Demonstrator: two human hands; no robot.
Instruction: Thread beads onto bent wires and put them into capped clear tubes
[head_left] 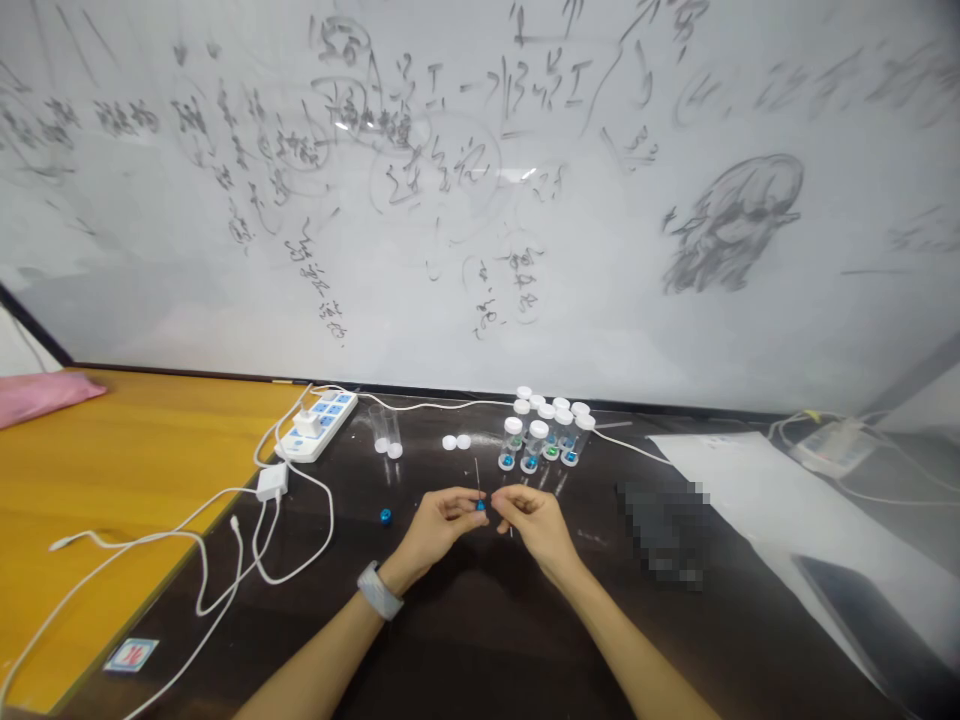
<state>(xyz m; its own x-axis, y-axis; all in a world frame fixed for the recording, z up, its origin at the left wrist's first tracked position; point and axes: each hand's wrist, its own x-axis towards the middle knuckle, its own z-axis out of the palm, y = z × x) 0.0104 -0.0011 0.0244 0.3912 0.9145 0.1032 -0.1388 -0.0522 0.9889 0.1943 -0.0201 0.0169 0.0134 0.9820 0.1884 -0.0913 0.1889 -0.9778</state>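
My left hand [442,522], with a pale band on its wrist, pinches a small shiny blue bead-like piece [481,506] between thumb and fingers. A thin wire-like stem [478,478] rises from it. Close to its right, my right hand [532,520] has thumb and forefinger pressed together; what they hold, if anything, is too small to tell. A short thin pale piece [511,532] shows below those fingers. Left of my hands, another shiny blue piece [385,517] lies on the dark table. Beyond my hands stand several clear tubes [533,450] with white caps and blue or green pieces inside.
Two clear tubes [388,425] and two white caps [457,442] are at the back. On the left lie a power strip [319,428], a charger [272,482] and loose white cables. White paper [720,470] and a dark phone-like slab [862,615] are at right. A whiteboard [480,220] stands behind.
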